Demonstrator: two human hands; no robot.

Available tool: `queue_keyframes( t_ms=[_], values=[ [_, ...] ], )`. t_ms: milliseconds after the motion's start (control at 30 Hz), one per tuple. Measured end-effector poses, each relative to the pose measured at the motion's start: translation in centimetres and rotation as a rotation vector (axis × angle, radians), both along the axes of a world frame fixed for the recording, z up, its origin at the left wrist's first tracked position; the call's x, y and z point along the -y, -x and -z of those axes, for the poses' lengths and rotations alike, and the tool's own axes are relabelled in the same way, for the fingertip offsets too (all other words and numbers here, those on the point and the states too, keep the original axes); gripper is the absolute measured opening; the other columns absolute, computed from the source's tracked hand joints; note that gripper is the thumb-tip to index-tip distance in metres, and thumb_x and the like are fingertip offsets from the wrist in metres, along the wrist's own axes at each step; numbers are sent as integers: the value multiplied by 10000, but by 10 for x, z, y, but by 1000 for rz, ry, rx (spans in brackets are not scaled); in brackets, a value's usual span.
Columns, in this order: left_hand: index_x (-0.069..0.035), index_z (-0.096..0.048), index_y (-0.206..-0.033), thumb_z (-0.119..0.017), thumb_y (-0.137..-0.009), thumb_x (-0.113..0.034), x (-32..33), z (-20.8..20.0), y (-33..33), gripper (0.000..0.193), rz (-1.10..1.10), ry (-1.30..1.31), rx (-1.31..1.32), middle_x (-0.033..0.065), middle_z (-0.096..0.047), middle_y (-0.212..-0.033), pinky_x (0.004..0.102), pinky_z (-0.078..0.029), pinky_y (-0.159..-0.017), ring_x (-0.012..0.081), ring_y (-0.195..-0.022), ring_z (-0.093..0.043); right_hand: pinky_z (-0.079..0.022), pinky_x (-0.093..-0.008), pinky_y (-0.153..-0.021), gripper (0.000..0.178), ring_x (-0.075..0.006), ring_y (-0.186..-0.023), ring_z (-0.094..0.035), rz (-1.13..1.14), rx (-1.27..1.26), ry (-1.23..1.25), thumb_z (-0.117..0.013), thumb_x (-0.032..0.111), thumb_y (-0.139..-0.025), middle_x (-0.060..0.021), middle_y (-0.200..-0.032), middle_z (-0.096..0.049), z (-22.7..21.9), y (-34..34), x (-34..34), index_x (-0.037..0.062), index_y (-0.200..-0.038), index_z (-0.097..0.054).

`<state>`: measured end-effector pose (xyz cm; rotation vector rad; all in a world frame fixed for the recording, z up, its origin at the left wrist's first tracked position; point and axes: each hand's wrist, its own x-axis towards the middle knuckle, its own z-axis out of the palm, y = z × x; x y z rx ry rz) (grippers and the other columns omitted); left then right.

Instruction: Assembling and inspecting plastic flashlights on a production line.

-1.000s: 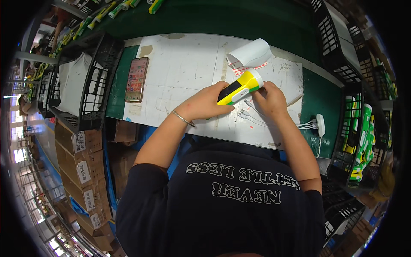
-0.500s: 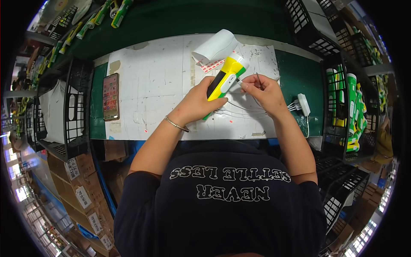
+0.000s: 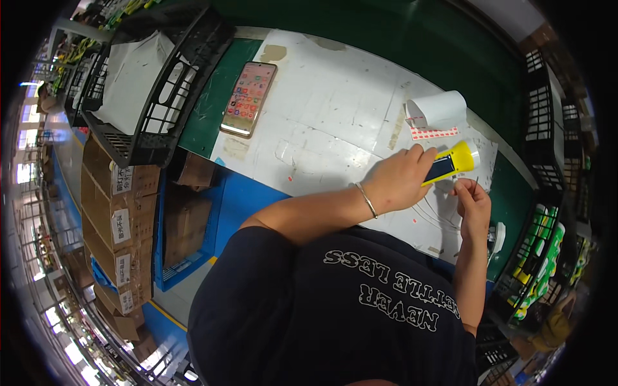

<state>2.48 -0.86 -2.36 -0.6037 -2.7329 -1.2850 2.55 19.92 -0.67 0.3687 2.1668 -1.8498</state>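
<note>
My left hand (image 3: 399, 179) is wrapped around a yellow flashlight (image 3: 461, 157) with a dark panel on its side and a pale lens end. The lens end points right. Close against the flashlight's near side, my right hand (image 3: 473, 201) is closed in a pinch on a thin cable end (image 3: 453, 178), whose tip is mostly hidden by the fingers. Thin white cables (image 3: 426, 211) lie on the table below the hands. A white multi-port charger (image 3: 497, 237) sits beyond my right wrist, partly covered by the forearm.
A curled white sheet (image 3: 444, 110) stands behind the flashlight, over a red-dotted sticker sheet (image 3: 432, 134). At left lies a phone (image 3: 249, 100) with its screen lit, beside a black crate (image 3: 168, 90). Another crate at right holds green-and-white flashlights (image 3: 546, 254). Cardboard boxes (image 3: 122, 225) stand at lower left.
The view has swung left, so the table appears tilted and shifted right. The flashlight has been rolled, its dark panel now facing up and its white switch side out of sight. My right hand stays beside it.
</note>
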Motion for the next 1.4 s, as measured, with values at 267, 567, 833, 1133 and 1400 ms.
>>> queue_keyframes(
  t_ms=[267, 567, 833, 1133, 1400],
  values=[
    [0, -399, -1188, -667, -710, -174, 5, 4, 4, 575, 18, -30, -31, 138, -488, -931, 360, -503, -643, 300, -803, -571, -173, -165, -394, 124, 13, -438, -287, 46, -176, -137, -627, 156, -832, 18, -724, -584, 6, -7, 4, 49, -888, -596],
    [-19, -373, -1229, -692, -679, -137, 4, 9, 4, 647, 33, -71, 9, 137, -466, -950, 358, -503, -659, 298, -822, -556, -176, -161, -413, 121, 14, -453, -280, 74, -48, -129, -619, 161, -840, 18, -702, -581, 1, -7, 9, 43, -854, -595],
    [-23, -385, -1233, -681, -698, -142, 6, 9, 2, 622, 64, -80, 7, 138, -467, -958, 366, -502, -660, 298, -815, -555, -169, -165, -410, 126, 15, -446, -275, 13, 15, -76, -636, 167, -830, 25, -679, -570, -6, -2, -2, 49, -831, -593],
    [-21, -382, -1241, -678, -706, -156, 5, 9, 1, 626, 82, -91, 15, 149, -473, -964, 369, -503, -660, 303, -819, -558, -156, -170, -398, 143, 16, -431, -265, 36, 12, -54, -641, 187, -831, 42, -651, -542, -4, -4, -1, 55, -822, -585],
    [-8, -367, -1241, -678, -712, -158, 4, 9, 0, 631, 104, -116, 19, 153, -470, -967, 369, -508, -657, 310, -815, -571, -202, -150, -406, 212, 12, -446, -309, -24, 40, -46, -565, 253, -881, 15, -708, -562, -8, 1, 1, 57, -958, -544]
  ],
)
